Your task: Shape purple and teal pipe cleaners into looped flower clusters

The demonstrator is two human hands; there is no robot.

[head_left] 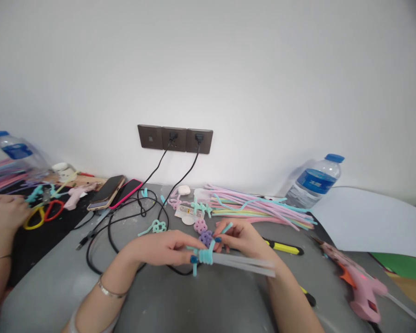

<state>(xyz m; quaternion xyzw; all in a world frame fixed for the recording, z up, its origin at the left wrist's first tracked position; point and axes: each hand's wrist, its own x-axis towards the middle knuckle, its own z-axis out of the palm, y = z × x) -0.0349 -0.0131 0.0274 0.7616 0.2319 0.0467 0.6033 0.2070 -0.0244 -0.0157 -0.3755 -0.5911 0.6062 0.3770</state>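
My left hand (175,248) pinches one end of a bundle of pale, translucent sticks (244,264) that look like glue sticks. Around that end runs a coil of light blue pipe cleaner (205,256), with a short tail hanging below my left thumb. My right hand (237,238) is closed on the free end of the same pipe cleaner, which points up past the fingers. The sticks extend rightward in front of my right wrist. Just behind my fingertips lie a purple pipe-cleaner flower (205,237) and a pink one (200,225).
Loose pastel pipe cleaners (260,208) lie by the wall near a water bottle (314,182). A pink glue gun (362,289) and yellow utility knife (286,248) are at right. Black cables (109,231) loop at left, near phones (107,192). Another person's hand (9,212) is beside scissors (43,215).
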